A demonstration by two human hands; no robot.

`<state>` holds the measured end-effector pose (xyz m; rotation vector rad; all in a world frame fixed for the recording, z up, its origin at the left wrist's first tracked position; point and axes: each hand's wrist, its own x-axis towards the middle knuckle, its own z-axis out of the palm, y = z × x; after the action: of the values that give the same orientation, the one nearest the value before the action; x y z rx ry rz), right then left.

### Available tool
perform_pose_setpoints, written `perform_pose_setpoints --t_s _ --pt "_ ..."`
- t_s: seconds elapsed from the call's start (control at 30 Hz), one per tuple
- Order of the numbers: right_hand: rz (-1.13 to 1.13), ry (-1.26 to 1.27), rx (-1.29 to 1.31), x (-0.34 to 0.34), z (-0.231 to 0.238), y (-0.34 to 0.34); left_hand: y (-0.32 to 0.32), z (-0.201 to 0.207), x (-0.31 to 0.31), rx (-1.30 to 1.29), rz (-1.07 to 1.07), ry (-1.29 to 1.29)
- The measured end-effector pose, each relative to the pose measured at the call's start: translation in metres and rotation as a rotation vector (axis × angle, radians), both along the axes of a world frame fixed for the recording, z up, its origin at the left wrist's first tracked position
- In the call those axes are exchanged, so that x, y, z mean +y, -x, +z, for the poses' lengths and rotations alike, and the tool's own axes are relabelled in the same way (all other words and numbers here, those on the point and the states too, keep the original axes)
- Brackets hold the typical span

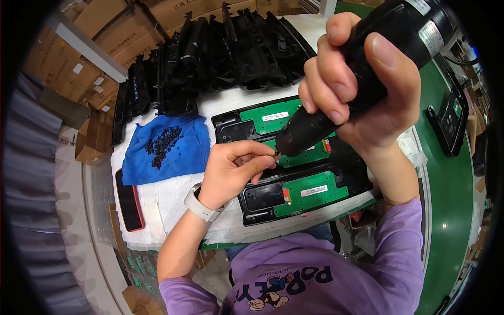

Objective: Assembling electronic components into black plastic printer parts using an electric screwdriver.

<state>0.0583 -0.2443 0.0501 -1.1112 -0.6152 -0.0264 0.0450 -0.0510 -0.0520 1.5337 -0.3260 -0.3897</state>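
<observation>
My right hand (pixel 375 94) is wrapped round a thick black electric screwdriver (pixel 310 130), which slants down to the left. Close to its tip, my left hand (pixel 236 165) pinches a small black screw (pixel 276 153) between thumb and finger; the fingers partly hide it. Below both hands lie black plastic housings (pixel 257 216) fitted with green circuit boards. One board (pixel 270 116) is at the far side and another board (pixel 315 190) is nearest me. The middle board (pixel 310 155) is partly covered by the screwdriver. Many small black screws (pixel 164 144) lie heaped on a blue cloth (pixel 137 170) at the left.
A phone with a red edge (pixel 129 202) lies at the table's left edge. Black plastic housings (pixel 236 50) are piled along the back, with cardboard boxes (pixel 126 34) behind. On the right, a black housing (pixel 446 123) rests by a green surface (pixel 446 226).
</observation>
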Motion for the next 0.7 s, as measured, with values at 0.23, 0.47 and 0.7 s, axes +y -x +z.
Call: perform_pose_setpoints --t_s 0.23,0.47,0.7 --pt "0.008 -0.034 0.110 0.002 -0.005 0.004 -0.002 0.008 0.006 -0.029 -0.116 -0.006" --pt "0.184 -0.295 -0.026 -0.005 -0.018 -0.015 -0.005 0.002 0.013 0.092 -0.049 0.151" --pt "0.198 -0.249 -0.193 -0.008 -0.015 -0.013 -0.002 -0.004 0.009 0.168 -0.061 0.198"
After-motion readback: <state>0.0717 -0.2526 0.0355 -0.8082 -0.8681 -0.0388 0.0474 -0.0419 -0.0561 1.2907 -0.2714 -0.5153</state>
